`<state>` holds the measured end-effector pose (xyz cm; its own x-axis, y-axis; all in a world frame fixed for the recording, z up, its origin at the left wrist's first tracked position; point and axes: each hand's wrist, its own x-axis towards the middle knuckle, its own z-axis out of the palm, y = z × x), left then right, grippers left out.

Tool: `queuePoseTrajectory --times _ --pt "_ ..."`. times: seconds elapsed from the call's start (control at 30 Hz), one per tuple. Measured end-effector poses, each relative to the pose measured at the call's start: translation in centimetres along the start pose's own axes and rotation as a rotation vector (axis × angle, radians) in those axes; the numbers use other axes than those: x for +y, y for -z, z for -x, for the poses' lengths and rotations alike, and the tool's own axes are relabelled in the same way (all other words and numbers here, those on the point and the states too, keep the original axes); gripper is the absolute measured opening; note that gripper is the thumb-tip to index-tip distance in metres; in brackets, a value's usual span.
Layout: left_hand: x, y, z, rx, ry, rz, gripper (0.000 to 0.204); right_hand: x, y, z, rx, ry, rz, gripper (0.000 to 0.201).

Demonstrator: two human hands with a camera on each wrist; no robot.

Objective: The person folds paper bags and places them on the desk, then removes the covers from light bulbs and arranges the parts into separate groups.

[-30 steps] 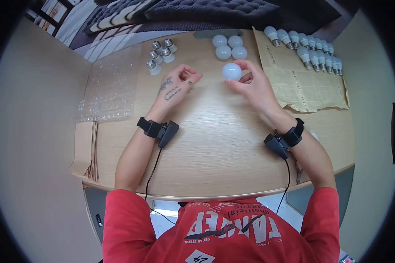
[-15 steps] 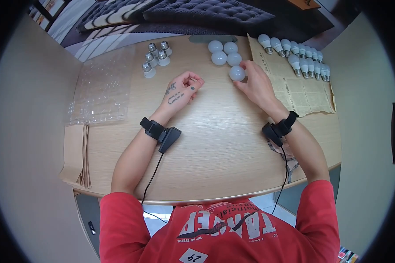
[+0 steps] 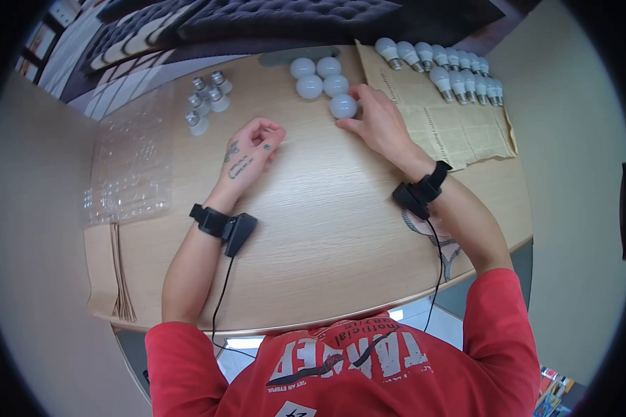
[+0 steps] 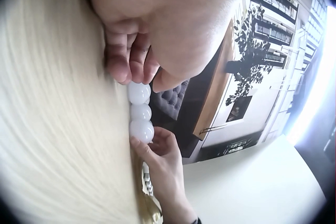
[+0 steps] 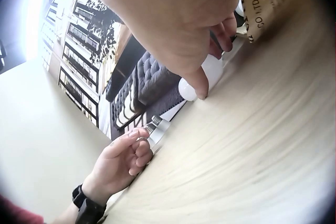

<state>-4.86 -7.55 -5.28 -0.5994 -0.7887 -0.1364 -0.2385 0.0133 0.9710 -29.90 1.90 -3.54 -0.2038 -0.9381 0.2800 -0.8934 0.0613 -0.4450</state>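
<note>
Head view: we see the right hand (image 3: 382, 125) pinching a white globe (image 3: 343, 107) between thumb and fingers, just above the tabletop (image 3: 313, 236) or on it; we cannot tell which. Four more globes (image 3: 309, 87) sit in a cluster just beyond that hand's fingertips, the nearest one beside the pinched globe. The left hand (image 3: 250, 153) holds nothing, its fingers loosely curled; five screw-capped bases (image 3: 219, 102) stand beyond it and to its left. Beyond the right hand and to its right, we note bulbs (image 3: 442, 82) in two rows on printed paper (image 3: 431, 128).

Left wrist view: we find the left hand's fingers bent and without load. Past them the globes line up, the nearest to the right hand lying against its thumb and fingers.

Right wrist view: we see the thumb lowered against a globe, partly hiding it. We judge the main risk to be rolling: a smooth, round globe could escape an uneven release, and a sideways nudge from the fingers could scatter the cluster.
</note>
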Motion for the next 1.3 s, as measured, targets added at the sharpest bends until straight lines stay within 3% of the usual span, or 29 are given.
queuePoseTrajectory --times 0.4,0.57,0.73,0.83,1.03,1.3 --pt "-0.2 -0.1 -0.1 -0.004 -0.002 0.033 0.015 1.5 2.2 -0.7 0.146 0.023 -0.006 0.056" --pt "-0.2 0.1 -0.1 -0.006 -0.005 0.02 0.015 7.3 6.3 -2.9 0.224 -0.155 0.092 0.05" --pt "-0.2 0.0 -0.2 -0.005 0.007 0.028 0.015 15.4 8.8 -2.8 0.28 -0.161 0.489 0.049" --pt "-0.4 0.1 -0.2 -0.008 0.003 0.035 0.016 17.2 8.9 -2.9 0.194 -0.283 0.586 0.057" --pt "-0.2 0.0 -0.1 0.005 0.006 0.007 0.016 16.8 7.9 -3.8 0.096 -0.389 0.734 0.052" --pt "-0.2 0.0 0.0 -0.001 0.01 0.017 0.017 16.7 7.5 -3.4 0.094 -0.364 0.721 0.053"
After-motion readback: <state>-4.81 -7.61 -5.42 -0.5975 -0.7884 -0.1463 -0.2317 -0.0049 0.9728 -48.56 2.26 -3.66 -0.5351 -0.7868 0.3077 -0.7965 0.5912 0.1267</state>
